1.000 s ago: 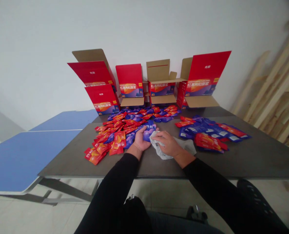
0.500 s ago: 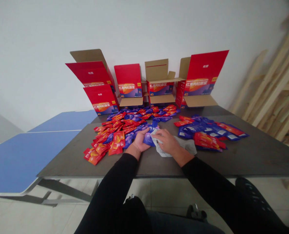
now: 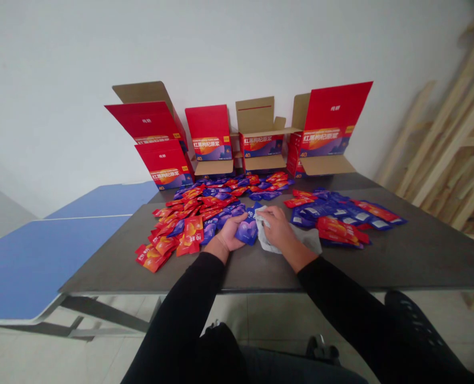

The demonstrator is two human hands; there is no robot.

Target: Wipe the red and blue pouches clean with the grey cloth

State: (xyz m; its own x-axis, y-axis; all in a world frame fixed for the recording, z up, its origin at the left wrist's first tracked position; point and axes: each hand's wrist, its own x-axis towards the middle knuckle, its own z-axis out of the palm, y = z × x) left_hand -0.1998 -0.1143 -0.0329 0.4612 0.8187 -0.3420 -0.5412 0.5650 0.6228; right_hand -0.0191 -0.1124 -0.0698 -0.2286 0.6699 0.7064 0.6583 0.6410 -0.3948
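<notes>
Left hand palm up, right hand near it, curled and palm down, forearms (wrists bare) aslant.

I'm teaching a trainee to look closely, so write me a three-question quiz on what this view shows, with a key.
1. Multiple choice: which hand holds the pale cloth?
(a) the left only
(b) the right only
(c) neither

2. True or false: the pouch in the left hand is mainly red.

3. Fill in the blank: seen from the person, the red boxes stand toward the ____ side of the dark table.

Key:
1: b, the cloth is gripped in the right hand.
2: False, it is mainly purple-blue.
3: far
</notes>
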